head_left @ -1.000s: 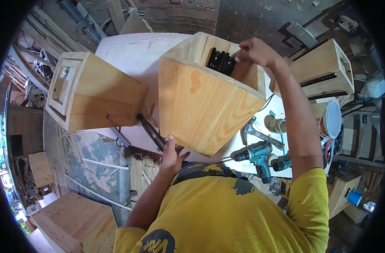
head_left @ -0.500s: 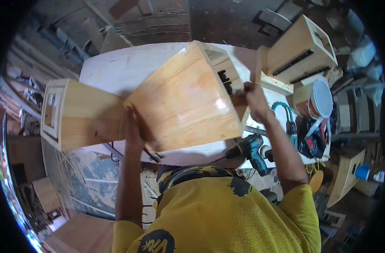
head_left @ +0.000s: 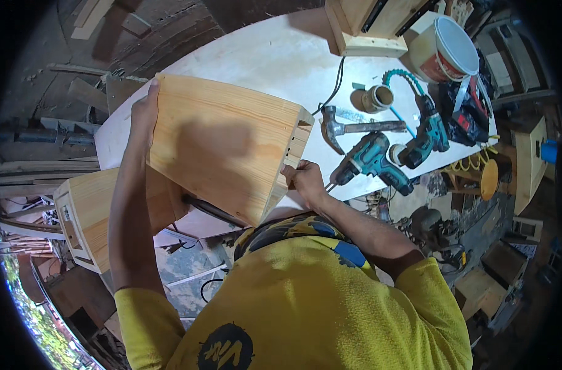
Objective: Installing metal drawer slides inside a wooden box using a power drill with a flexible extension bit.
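A pale wooden box (head_left: 219, 145) is held tilted over the white work table, its broad grained side facing up. My left hand (head_left: 145, 112) grips its far left edge. My right hand (head_left: 305, 182) is closed on the right edge, near the open end, where a row of small dark holes shows. The inside of the box is mostly hidden. Just right of my right hand lie a teal and black cordless drill (head_left: 368, 159) and a claw hammer (head_left: 355, 127).
Another wooden box (head_left: 96, 213) lies at the left. On the table's right are a second drill (head_left: 430, 132), an open jar (head_left: 378, 98) and a lidded bucket (head_left: 444, 49). A wooden cabinet with dark rails (head_left: 373, 43) stands at the far edge. A black cable (head_left: 338, 83) trails nearby.
The box has turned, its open end swinging toward my right side. My left hand has moved to the far left edge, my right hand nearer to me. The whole view has shifted.
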The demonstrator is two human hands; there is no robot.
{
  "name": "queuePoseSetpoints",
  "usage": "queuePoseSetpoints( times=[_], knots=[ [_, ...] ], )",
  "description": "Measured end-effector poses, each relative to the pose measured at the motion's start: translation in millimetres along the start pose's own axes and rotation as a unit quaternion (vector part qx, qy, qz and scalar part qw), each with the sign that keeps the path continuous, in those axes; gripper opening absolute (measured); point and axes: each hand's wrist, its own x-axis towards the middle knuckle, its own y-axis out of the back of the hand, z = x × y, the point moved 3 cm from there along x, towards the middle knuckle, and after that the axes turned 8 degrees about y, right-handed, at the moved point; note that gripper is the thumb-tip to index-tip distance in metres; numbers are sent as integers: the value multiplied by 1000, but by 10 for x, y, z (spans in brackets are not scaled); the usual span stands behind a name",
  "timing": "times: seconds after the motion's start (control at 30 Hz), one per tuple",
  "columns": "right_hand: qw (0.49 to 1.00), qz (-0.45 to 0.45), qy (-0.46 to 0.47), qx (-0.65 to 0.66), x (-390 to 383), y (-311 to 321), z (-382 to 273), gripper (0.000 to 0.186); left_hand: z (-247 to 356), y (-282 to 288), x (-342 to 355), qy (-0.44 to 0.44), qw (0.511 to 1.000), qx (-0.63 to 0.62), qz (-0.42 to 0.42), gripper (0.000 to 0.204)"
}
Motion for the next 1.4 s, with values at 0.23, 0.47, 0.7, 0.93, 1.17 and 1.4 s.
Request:
queuePoseSetpoints(
  times=[0.23, 0.47, 0.7, 0.93, 1.17, 1.4],
  knots=[
    [997, 22, -53, 43, -90, -298, 504, 25, 118, -172, 295, -84, 986, 142, 3, 68],
    [996, 20, -66, 48, -61, -494, 775, 33, 309, -229, 273, -101, 971, 214, -22, 70],
    [977, -37, -30, -208, -105, -414, 562, 50, 184, -212, 239, -148, 971, 185, -19, 71],
    [935, -74, -4, -347, -172, -415, 305, 53, 198, -218, 335, -160, 957, 241, 23, 77],
    [882, -154, 27, -445, -88, -432, 288, 56, 172, -228, 374, -119, 975, 189, -19, 70],
    [894, -135, 4, -428, 30, -362, 380, 54, 295, -173, 46, -150, 911, 380, -57, 64]
  ],
)
